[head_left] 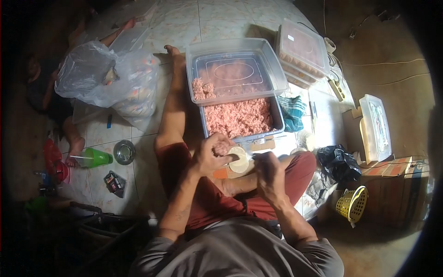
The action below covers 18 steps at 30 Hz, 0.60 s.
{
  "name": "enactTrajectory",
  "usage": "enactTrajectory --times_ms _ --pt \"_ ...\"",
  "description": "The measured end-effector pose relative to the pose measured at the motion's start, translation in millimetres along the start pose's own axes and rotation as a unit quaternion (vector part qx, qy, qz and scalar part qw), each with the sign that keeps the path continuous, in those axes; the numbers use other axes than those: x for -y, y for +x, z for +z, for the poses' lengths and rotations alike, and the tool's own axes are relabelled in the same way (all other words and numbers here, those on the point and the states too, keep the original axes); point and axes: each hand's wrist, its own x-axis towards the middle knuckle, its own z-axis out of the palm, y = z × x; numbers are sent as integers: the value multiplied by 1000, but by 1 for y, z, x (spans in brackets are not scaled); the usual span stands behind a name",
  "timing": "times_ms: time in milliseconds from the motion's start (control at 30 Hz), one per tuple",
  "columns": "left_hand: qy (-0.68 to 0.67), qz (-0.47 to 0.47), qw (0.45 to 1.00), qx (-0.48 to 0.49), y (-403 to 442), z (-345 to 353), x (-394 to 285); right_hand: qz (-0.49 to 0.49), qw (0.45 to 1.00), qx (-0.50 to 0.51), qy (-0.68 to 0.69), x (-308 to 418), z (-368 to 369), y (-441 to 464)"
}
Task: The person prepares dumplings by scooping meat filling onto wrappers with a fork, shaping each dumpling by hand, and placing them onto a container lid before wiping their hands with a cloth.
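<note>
My left hand (208, 156) is closed around a lump of pinkish ground mixture (221, 148), and its thumb touches a pale round wrapper (239, 159). My right hand (269, 175) is closed just right of the wrapper; what its fingers hold is too small to make out. Beyond my hands sits a blue-rimmed tub full of the pink mixture (237, 118). A clear plastic lid or tray (230, 73) lies over its far part, with some clumps of mixture on its left side.
Stacked lidded boxes (302, 51) stand beyond the tub. A teal cloth (293, 113), black bag (339, 162) and yellow basket (352, 204) are at right. Left are plastic bags (134, 87), a green cup (98, 157), a metal bowl (124, 152) and another person's leg.
</note>
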Motion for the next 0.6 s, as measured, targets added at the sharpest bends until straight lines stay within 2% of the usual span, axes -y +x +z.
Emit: enactTrajectory --times_ms 33,67,100,133,167,200,233,267,300,367,400,433,467,500,600 --pt "-1 -1 1000 0 1 1 5 5 1000 -25 18 7 -4 0" --pt "50 16 999 -7 4 4 12 7 999 8 35 2 1 0" --pt "99 30 995 -15 4 9 10 11 996 79 -35 -3 5 2" --pt "170 -11 985 -34 8 14 3 -26 997 63 -46 -5 14 3" --pt "171 -7 985 -37 7 11 4 -68 995 44 -58 -5 21 9" --pt "101 6 994 -45 6 6 8 -17 999 1 45 -13 23 15" --pt "30 17 998 -54 4 0 13 1 999 -1 -42 -7 12 25" --pt "58 35 996 -63 5 -4 18 18 991 1 -130 -1 0 34" --pt "87 52 992 -74 5 -8 23 -32 984 -8 -173 -14 -7 48" --pt "188 117 966 -131 9 -7 35 -78 980 7 -183 -34 -6 81" --pt "88 72 986 -121 10 -4 36 -114 970 21 -212 -30 0 88" --pt "86 77 985 -129 11 -5 37 -154 958 35 -240 -23 8 97" --pt "28 33 993 -113 9 -5 37 -116 977 81 -160 -16 15 99" --pt "-32 -12 995 -97 8 -5 21 -103 978 104 -150 10 24 97" --pt "-123 -6 988 -97 12 -9 -6 -155 961 190 -124 20 50 109"
